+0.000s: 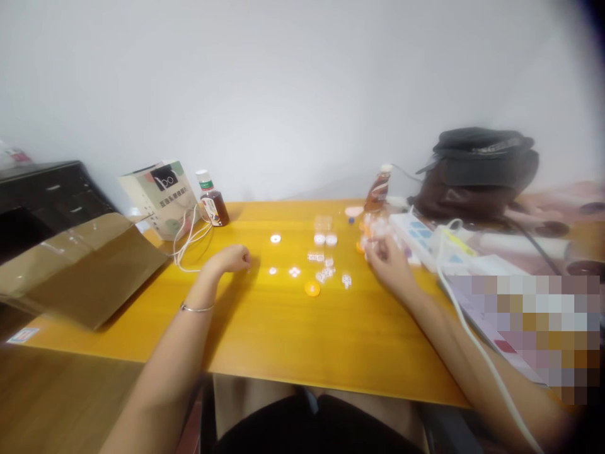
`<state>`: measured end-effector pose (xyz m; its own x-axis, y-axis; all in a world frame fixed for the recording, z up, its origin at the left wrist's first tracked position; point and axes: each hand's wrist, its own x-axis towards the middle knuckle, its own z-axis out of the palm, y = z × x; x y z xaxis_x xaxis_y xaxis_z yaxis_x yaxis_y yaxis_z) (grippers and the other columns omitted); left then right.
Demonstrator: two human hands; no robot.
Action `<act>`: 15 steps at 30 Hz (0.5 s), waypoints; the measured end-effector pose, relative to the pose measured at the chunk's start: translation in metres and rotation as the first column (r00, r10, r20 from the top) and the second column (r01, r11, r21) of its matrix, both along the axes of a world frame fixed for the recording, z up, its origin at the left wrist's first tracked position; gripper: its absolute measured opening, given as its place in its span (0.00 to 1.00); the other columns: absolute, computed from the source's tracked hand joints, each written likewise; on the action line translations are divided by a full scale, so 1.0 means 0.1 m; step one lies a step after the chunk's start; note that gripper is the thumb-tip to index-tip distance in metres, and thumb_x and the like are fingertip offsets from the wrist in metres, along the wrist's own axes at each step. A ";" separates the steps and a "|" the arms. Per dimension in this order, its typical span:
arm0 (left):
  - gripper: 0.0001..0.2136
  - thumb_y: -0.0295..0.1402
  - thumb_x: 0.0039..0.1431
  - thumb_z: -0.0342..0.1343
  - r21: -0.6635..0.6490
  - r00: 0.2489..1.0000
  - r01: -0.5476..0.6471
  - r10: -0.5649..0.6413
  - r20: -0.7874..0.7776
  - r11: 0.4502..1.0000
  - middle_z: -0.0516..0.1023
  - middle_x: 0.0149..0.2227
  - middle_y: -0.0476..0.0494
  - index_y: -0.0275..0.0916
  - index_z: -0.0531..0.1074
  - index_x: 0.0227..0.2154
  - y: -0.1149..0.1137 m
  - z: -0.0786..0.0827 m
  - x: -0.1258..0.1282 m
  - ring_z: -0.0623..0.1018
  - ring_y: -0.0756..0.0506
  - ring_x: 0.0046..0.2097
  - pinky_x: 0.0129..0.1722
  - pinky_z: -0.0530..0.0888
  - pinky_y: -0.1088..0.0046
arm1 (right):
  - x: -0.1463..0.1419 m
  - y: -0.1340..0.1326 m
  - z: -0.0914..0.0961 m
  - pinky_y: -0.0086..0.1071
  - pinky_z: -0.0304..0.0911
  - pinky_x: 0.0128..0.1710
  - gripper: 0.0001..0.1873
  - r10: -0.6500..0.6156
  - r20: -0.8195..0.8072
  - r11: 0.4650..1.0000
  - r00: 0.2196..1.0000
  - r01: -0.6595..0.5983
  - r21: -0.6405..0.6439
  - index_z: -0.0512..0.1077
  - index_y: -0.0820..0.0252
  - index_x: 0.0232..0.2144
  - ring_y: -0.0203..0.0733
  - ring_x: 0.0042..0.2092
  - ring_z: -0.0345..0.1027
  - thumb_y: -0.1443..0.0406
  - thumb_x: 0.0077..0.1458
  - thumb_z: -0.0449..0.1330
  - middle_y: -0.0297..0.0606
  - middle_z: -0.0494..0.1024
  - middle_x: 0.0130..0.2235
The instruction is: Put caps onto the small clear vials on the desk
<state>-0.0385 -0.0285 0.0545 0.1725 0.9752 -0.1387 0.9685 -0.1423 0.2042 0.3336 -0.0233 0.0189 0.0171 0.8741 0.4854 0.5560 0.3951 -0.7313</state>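
My left hand (231, 258) hovers over or rests on the yellow table's left half, fingers curled in, with nothing visible in them. My right hand (390, 261) is at a blurred cluster of clear and orange small pieces (366, 230) on the right. Its fingers are bent together; what they grip cannot be made out. Between my hands lie a white disc (275, 239), a pair of round white pieces (325, 239) with clear shapes behind them, a small white flower-like piece (294, 272), several white letter-like bits (326, 274) and a yellow disc (312, 289).
A brown paper bag (94, 265), a printed bag (165, 198), a white cable (189, 243) and a dark bottle (212, 202) stand left. Right are another bottle (378, 189), a black cap (486, 151), a white-and-blue box (416, 236) and another cable (467, 328).
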 end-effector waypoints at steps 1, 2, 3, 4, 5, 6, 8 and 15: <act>0.05 0.31 0.40 0.55 -0.020 1.000 -0.009 0.008 -0.015 1.000 0.75 0.23 0.46 0.36 0.74 0.21 0.00 0.00 -0.03 0.71 0.49 0.26 0.25 0.63 0.77 | 0.00 0.00 0.00 0.27 0.53 0.22 0.11 -0.002 0.000 1.000 1.000 0.002 -0.002 0.63 0.59 0.34 0.33 0.21 0.57 0.58 0.51 0.52 0.29 0.63 0.20; 0.06 0.32 0.39 0.56 -0.036 0.999 -0.019 0.018 -0.029 0.999 0.75 0.22 0.46 0.36 0.74 0.21 -0.01 -0.01 -0.05 0.70 0.49 0.25 0.24 0.62 0.77 | 0.00 0.00 0.00 0.27 0.54 0.22 0.11 -0.003 0.001 1.000 1.000 0.003 -0.006 0.63 0.59 0.34 0.33 0.22 0.57 0.58 0.51 0.52 0.29 0.63 0.20; 0.06 0.33 0.38 0.56 -0.049 0.999 -0.029 0.027 -0.041 0.998 0.74 0.22 0.46 0.36 0.74 0.21 -0.01 -0.01 -0.05 0.70 0.49 0.24 0.24 0.62 0.77 | 0.00 0.00 -0.01 0.27 0.54 0.22 0.11 -0.003 0.002 1.000 1.000 0.003 -0.009 0.63 0.59 0.34 0.33 0.22 0.57 0.58 0.51 0.52 0.29 0.63 0.21; 0.07 0.33 0.38 0.56 -0.058 0.998 -0.037 0.034 -0.050 0.998 0.74 0.22 0.46 0.36 0.74 0.21 -0.01 -0.01 -0.05 0.69 0.50 0.24 0.24 0.62 0.77 | 0.00 0.00 -0.01 0.27 0.54 0.22 0.11 -0.003 0.002 1.000 1.000 0.003 -0.011 0.63 0.59 0.34 0.33 0.22 0.57 0.57 0.52 0.52 0.29 0.63 0.21; 0.07 0.33 0.37 0.56 -0.067 0.998 -0.042 0.038 -0.054 0.997 0.75 0.22 0.46 0.36 0.74 0.21 0.00 -0.01 -0.05 0.69 0.50 0.24 0.24 0.62 0.77 | 0.00 0.00 -0.01 0.27 0.54 0.22 0.11 -0.003 0.003 1.000 1.000 0.003 -0.011 0.63 0.58 0.34 0.33 0.22 0.57 0.57 0.52 0.52 0.29 0.63 0.21; 0.07 0.33 0.37 0.56 -0.074 0.998 -0.043 0.039 -0.056 0.996 0.75 0.23 0.46 0.36 0.75 0.22 0.00 -0.01 -0.04 0.70 0.50 0.24 0.24 0.62 0.77 | 0.00 0.00 -0.01 0.27 0.54 0.22 0.11 -0.004 0.003 1.000 1.000 0.004 -0.010 0.63 0.59 0.34 0.33 0.22 0.57 0.57 0.52 0.52 0.29 0.63 0.21; 0.08 0.32 0.38 0.56 -0.084 0.998 -0.040 0.036 -0.052 0.996 0.75 0.24 0.45 0.36 0.75 0.22 0.01 -0.02 -0.02 0.70 0.50 0.25 0.25 0.62 0.78 | 0.00 0.01 -0.01 0.27 0.53 0.22 0.12 -0.003 0.003 1.000 1.000 0.003 -0.006 0.63 0.59 0.34 0.33 0.22 0.57 0.57 0.52 0.52 0.29 0.63 0.21; 0.07 0.30 0.37 0.53 -0.096 0.999 -0.030 0.028 -0.027 0.995 0.75 0.23 0.46 0.36 0.74 0.21 0.02 -0.05 0.00 0.71 0.49 0.26 0.24 0.62 0.78 | -0.01 0.01 -0.01 0.27 0.53 0.21 0.12 0.010 -0.008 1.000 1.000 -0.010 -0.006 0.63 0.59 0.34 0.33 0.22 0.56 0.57 0.51 0.52 0.29 0.62 0.20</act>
<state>-0.0388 -0.0270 0.0494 0.1395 0.9617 -0.2358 0.9770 -0.0949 0.1909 0.3326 -0.0225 0.0175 0.0118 0.8770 0.4803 0.5460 0.3967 -0.7379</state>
